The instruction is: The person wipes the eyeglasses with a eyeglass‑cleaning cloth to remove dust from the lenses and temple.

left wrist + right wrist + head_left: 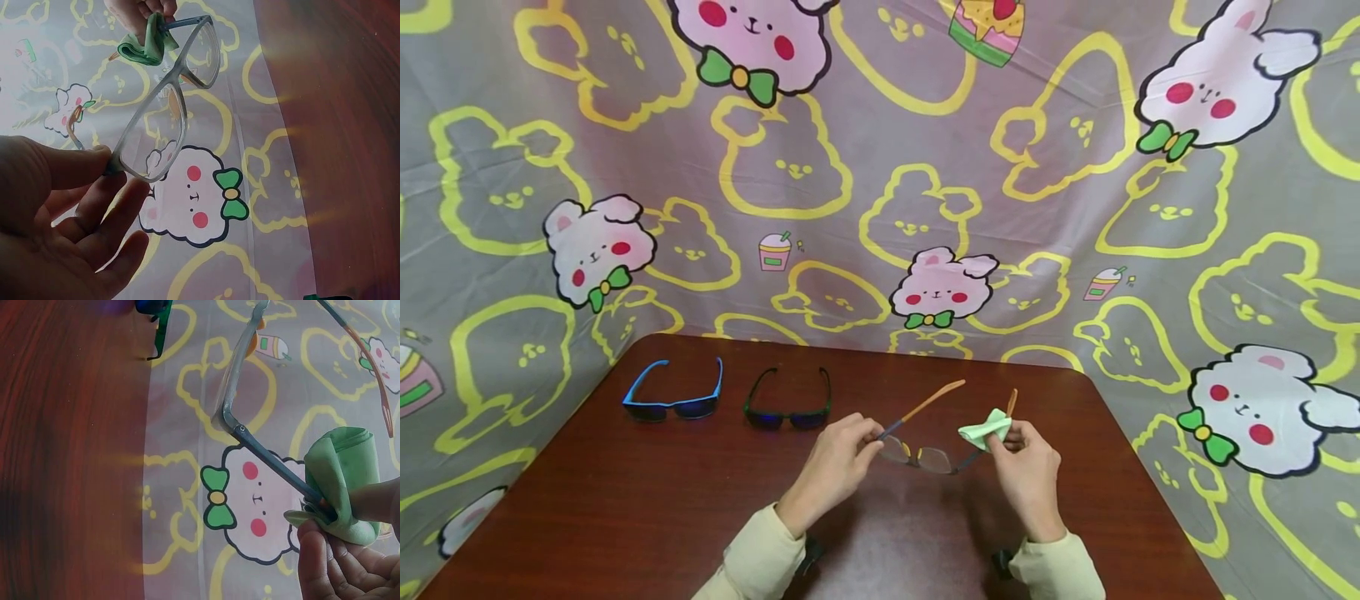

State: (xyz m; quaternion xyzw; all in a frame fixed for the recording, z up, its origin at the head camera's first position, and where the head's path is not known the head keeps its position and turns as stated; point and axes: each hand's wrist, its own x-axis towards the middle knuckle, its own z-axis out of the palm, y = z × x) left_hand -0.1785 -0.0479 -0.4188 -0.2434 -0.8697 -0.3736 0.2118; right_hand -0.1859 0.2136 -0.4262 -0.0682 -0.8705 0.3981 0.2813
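A pair of clear eyeglasses (934,460) with a grey frame and orange-brown temple tips is held up above the table between both hands. My left hand (842,458) pinches the frame at the left hinge corner, thumb on one side and fingertips on the other, as the left wrist view shows. My right hand (1028,471) grips a folded light green cloth (340,481) that is wrapped around the right temple (275,464). The temple's orange tip pokes out beyond the cloth in the head view. Both lenses (153,140) are uncovered.
Blue-framed sunglasses (672,408) lie at the table's far left, temples unfolded. Beside them rest dark sunglasses (787,419) with green edges. The brown wooden table (625,517) ends against a hanging curtain (850,167) printed with cartoon rabbits.
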